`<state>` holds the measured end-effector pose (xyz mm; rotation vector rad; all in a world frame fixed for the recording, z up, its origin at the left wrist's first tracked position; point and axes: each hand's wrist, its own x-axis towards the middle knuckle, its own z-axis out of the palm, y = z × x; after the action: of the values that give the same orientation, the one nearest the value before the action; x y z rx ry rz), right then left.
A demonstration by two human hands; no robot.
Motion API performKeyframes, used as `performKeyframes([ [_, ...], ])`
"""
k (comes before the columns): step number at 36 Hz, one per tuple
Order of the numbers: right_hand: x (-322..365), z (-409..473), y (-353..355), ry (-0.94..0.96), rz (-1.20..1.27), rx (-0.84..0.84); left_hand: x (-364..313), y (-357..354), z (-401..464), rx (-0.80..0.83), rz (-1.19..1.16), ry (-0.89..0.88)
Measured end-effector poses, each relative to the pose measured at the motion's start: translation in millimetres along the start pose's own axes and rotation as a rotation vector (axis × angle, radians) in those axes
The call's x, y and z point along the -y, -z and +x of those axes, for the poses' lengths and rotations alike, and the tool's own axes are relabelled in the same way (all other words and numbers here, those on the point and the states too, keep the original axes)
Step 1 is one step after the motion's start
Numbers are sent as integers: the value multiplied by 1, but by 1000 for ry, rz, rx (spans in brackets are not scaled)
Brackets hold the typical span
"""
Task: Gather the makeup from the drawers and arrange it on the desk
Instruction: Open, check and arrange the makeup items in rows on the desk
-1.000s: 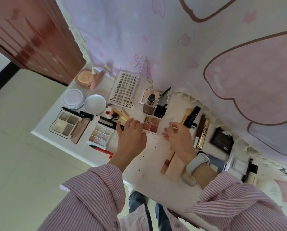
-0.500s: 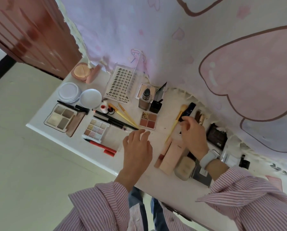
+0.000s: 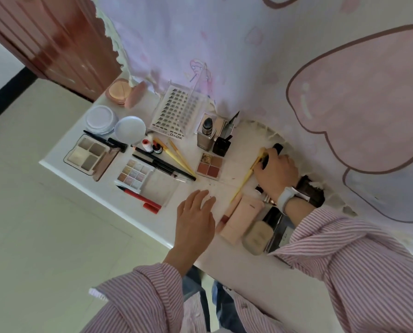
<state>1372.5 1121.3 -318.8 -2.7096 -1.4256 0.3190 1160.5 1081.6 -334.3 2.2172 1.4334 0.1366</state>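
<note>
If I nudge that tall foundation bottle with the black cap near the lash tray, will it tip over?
Probably: the foundation bottle stands upright, tall and narrow, so a high nudge could topple it. It looks like glass, likely heavy and breakable. The black pot close beside it might get knocked.

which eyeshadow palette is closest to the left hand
The nine-pan pastel palette, just beyond the left hand; the red four-pan and neutral four-pan lie farther.

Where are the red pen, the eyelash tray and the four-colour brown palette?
red pen [image 3: 138,197]: head view, middle of barrel.
eyelash tray [image 3: 176,111]: head view, centre of lash rows.
four-colour brown palette [image 3: 209,163]: head view, centre of pans.
</note>
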Motion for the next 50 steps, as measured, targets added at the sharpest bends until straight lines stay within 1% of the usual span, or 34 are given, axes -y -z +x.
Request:
performKeyframes([
  [4,-2,-11,14,-8,148,-15,-6,3,-1,32,-17,34],
  [7,-4,-31,26,49,294,0,-11,8,1,38,-84,87],
  [9,-9,-45,33,89,422,26,-15,11,2,15,-170,140],
  [12,-18,-66,38,75,647,107,-24,14,-2,-69,-283,160],
  [14,-24,-78,42,44,761,178,-32,17,-7,-110,-375,139],
  [16,-27,-88,47,36,853,262,-40,19,-13,-117,-446,83],
  [18,-29,-98,48,54,926,331,-44,20,-20,-95,-478,14],
  [20,-30,-106,47,77,979,377,-46,20,-29,-36,-471,-30],
  [22,-29,-114,44,137,992,416,-48,18,-39,-11,-393,-59],
  [25,-29,-123,40,234,953,464,-52,15,-54,-60,-272,-64],
  [27,-29,-128,38,291,920,492,-54,14,-61,-70,-234,-54],
  [30,-29,-135,35,378,893,574,-57,14,-69,-9,-279,-61],
  [32,-30,-139,32,422,881,601,-58,13,-70,44,-330,-26],
  [34,-29,-138,30,420,896,605,-57,8,-71,51,-354,27],
  [38,-23,-134,26,458,877,609,-51,2,-76,-37,-341,81],
  [42,-16,-130,26,499,892,639,-47,3,-78,-92,-452,182],
  [45,-14,-126,25,466,937,673,-42,2,-78,-92,-565,235],
  [50,-16,-114,24,356,1014,610,-33,-5,-77,-99,-620,258],
])
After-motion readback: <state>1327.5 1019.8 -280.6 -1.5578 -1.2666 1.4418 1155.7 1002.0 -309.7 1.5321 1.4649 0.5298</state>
